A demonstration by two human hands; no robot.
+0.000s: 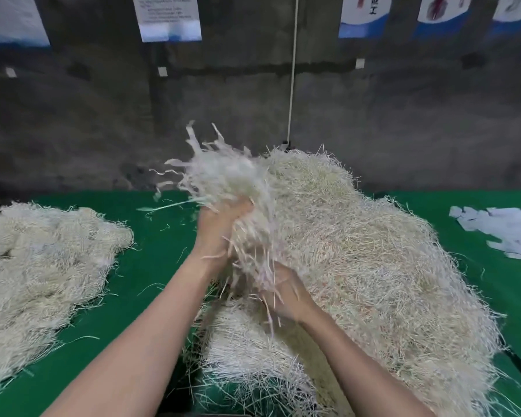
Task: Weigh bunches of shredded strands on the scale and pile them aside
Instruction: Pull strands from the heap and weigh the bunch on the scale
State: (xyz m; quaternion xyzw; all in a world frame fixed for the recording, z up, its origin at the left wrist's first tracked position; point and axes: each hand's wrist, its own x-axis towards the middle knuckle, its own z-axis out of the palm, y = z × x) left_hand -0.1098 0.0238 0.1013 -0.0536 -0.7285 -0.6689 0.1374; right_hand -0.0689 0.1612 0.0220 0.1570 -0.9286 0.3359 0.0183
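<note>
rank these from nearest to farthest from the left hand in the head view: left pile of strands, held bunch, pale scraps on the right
1. held bunch, gripped in the left hand, centre.
2. left pile, off to the left side.
3. pale scraps, at the far right edge.

Piles all over the table point(151, 275)
Big heap point(373, 266) is filling centre and right of frame, smaller pile point(42, 266) is lying at the left, a bunch point(223, 182) is hanging at centre against the heap's left side, paper scraps point(506, 233) are lying far right.
</note>
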